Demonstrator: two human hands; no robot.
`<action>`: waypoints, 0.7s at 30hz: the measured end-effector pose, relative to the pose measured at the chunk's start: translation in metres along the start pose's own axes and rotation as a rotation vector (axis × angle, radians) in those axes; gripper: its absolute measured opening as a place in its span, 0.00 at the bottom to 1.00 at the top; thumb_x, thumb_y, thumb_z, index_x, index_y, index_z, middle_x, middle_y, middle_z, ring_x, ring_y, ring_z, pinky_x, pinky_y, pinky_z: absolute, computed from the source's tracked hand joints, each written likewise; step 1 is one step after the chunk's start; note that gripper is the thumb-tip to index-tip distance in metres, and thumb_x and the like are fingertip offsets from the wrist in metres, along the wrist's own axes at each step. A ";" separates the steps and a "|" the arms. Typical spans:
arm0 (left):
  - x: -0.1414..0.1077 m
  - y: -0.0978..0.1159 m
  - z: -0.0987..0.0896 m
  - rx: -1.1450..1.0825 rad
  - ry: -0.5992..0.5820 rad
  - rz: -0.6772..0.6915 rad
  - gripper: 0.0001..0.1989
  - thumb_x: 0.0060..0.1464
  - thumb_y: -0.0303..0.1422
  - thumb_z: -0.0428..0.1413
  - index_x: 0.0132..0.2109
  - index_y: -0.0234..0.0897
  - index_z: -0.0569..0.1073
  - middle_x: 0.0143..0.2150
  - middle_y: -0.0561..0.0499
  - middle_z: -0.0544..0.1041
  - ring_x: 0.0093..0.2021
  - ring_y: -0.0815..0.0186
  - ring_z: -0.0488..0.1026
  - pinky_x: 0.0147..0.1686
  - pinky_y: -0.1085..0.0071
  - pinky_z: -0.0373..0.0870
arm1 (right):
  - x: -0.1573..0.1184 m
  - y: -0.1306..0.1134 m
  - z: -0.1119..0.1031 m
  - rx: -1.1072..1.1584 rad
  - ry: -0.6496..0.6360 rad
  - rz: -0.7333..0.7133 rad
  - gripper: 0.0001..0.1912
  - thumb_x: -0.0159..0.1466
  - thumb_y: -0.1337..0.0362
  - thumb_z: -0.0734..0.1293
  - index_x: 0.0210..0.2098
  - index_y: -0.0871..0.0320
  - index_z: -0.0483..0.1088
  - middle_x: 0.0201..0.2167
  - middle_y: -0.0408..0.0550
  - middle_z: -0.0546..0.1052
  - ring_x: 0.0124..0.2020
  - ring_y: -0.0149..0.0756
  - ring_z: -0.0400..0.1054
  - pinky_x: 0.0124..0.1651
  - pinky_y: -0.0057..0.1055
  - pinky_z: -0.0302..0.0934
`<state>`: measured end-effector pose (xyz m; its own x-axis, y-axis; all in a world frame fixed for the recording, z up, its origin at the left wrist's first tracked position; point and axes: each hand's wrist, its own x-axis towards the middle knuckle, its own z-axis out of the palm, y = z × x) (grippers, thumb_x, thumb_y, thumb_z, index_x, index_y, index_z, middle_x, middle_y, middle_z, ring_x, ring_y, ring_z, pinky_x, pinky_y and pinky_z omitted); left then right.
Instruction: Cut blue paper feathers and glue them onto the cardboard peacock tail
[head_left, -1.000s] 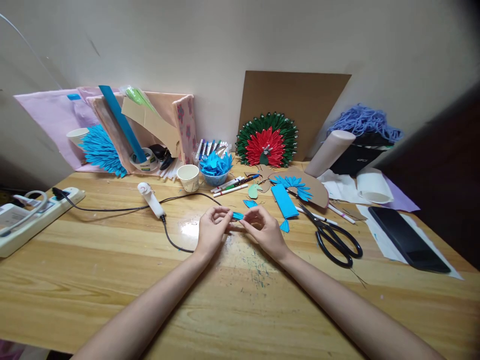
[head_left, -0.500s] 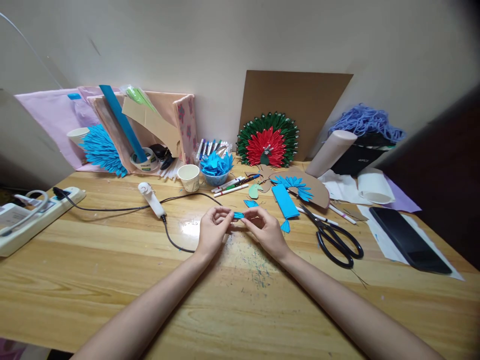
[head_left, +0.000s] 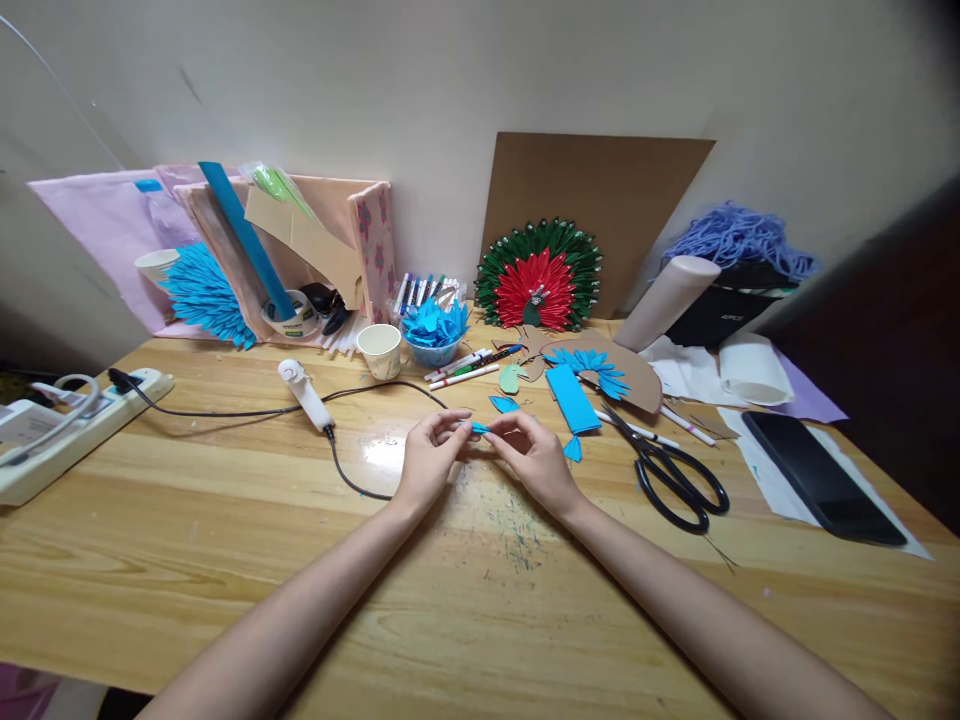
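Between my fingertips is a small folded piece of blue paper (head_left: pixel 478 428), partly covered by the fingers. My left hand (head_left: pixel 429 455) pinches its left end, and my right hand (head_left: pixel 536 460) pinches its right end. Just beyond the hands lies a loose blue paper petal (head_left: pixel 503 404). To the right of my right hand are a blue paper strip (head_left: pixel 572 398) and a small blue paper piece (head_left: pixel 574 448). Farther back, blue petals in a fan (head_left: pixel 589 368) rest on a curved piece of cardboard (head_left: pixel 637 380).
Black-handled scissors (head_left: pixel 679 485) and a phone (head_left: pixel 821 475) lie at right. A white glue gun (head_left: pixel 304 395) with its cord sits at left, near a paper cup (head_left: pixel 379 352) and a bowl (head_left: pixel 433 352) of blue petals. Behind stands a red and green paper peacock (head_left: pixel 536 285).
The blue paper between my fingers now looks narrower and more folded or turned. Both hands stay in nearly the same place; the view has shifted slightly.
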<state>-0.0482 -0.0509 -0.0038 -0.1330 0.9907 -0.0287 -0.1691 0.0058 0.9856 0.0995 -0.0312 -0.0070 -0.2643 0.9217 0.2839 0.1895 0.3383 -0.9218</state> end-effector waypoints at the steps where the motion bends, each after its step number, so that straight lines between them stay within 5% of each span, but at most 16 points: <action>1: 0.000 0.000 0.000 0.011 -0.005 0.001 0.14 0.46 0.35 0.58 0.39 0.30 0.72 0.33 0.45 0.76 0.33 0.65 0.74 0.33 0.71 0.71 | 0.000 0.000 0.000 0.000 -0.001 0.001 0.08 0.57 0.59 0.64 0.33 0.58 0.68 0.31 0.48 0.73 0.32 0.35 0.70 0.36 0.32 0.66; 21: 0.001 -0.005 0.000 0.054 0.029 0.032 0.11 0.44 0.36 0.58 0.33 0.31 0.73 0.30 0.47 0.75 0.30 0.68 0.72 0.29 0.74 0.69 | 0.000 0.000 0.000 0.019 -0.027 0.010 0.06 0.57 0.62 0.65 0.33 0.57 0.66 0.31 0.45 0.72 0.31 0.33 0.69 0.34 0.29 0.66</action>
<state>-0.0479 -0.0498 -0.0083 -0.1654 0.9862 -0.0011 -0.1113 -0.0176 0.9936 0.0992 -0.0313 -0.0077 -0.2880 0.9193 0.2681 0.1739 0.3255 -0.9294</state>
